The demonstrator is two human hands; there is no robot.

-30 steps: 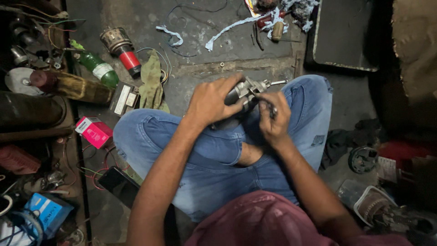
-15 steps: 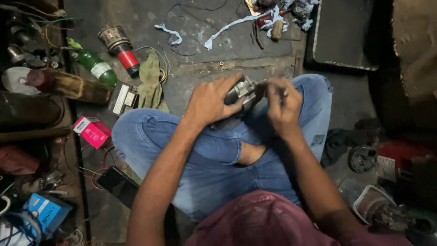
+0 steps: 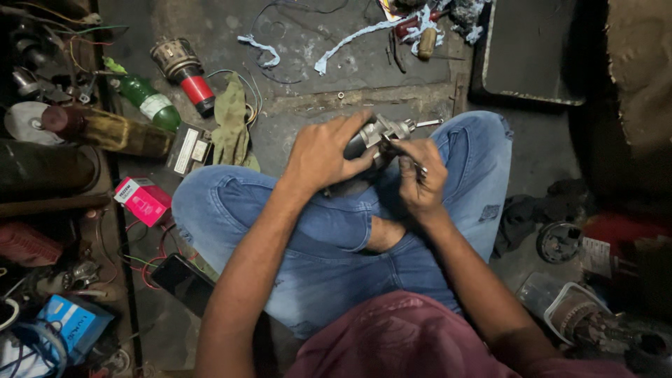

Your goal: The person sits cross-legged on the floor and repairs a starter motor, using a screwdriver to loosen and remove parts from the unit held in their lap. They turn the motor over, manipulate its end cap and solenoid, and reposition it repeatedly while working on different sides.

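Green bottle (image 3: 149, 103), pink box (image 3: 143, 200), black phone (image 3: 182, 280) on floor.

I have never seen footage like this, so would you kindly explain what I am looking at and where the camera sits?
The camera is worn on a person's head and looks straight down, so you see their own arms and crossed legs in blue jeans as they sit on a workshop floor. The left hand wraps around a small grey metal motor part held over the lap. The right hand holds a thin metal tool against it. On the floor to the left lie a green bottle, a red-ended cylinder, a pink box and a dark phone. A dark tray sits at the upper right.
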